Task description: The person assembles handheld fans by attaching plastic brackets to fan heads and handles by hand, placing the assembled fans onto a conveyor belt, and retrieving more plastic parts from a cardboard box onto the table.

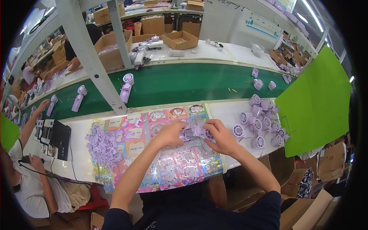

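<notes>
My left hand (pixel 171 134) is closed around a lilac plastic housing (pixel 186 134) above the middle of a colourful printed sheet. Close beside it, my right hand (pixel 222 138) grips a lilac round-headed plastic part (pixel 199 131), and a thin wire hangs below. The two pieces meet or nearly meet; my fingers hide the exact contact. Left of my hands lies a heap of small lilac plastic pieces (pixel 102 145) on the printed sheet (pixel 168 174). To the right stand several lilac round-headed housings (pixel 257 124) with thin wires.
Beyond the worktable runs a green conveyor belt (pixel 184 82) carrying lilac assemblies (pixel 126 88). A white metal post (pixel 90 57) rises at its near edge. A bright green panel (pixel 314 107) stands at right. At left, a co-worker (pixel 38 180) reaches past a black device (pixel 57 140).
</notes>
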A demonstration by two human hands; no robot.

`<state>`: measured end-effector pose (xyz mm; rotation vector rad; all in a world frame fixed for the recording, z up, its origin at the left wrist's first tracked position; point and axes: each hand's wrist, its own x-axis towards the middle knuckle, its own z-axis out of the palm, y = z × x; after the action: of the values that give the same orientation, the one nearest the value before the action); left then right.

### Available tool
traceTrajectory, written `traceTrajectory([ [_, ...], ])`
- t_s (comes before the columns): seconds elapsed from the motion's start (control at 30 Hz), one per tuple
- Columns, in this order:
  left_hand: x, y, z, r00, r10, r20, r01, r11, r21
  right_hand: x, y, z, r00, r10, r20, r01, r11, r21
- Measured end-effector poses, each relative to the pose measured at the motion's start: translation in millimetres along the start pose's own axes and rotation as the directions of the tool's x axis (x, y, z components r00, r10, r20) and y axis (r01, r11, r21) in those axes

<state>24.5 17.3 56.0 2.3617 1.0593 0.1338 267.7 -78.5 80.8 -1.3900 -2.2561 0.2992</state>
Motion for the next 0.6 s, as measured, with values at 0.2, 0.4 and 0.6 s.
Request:
traceTrajectory([
  [0.2,-7,-14,-1,0.997,0.054,0.048,-0.042,0.975,-0.219,9,-19,6,0.979,-0.204,0.002,0.204,0.976,-0.078],
  [0.4,-8,-19,9,0.989,0.146,-0.012,-0.146,0.970,-0.196,12,-24,8,0.975,-0.212,0.066,0.219,0.965,-0.146],
  [0.6,-8,-10,9,0.993,0.040,-0.112,-0.076,0.937,-0.340,16,-21,11,0.953,-0.302,-0.035,0.287,0.931,-0.223],
])
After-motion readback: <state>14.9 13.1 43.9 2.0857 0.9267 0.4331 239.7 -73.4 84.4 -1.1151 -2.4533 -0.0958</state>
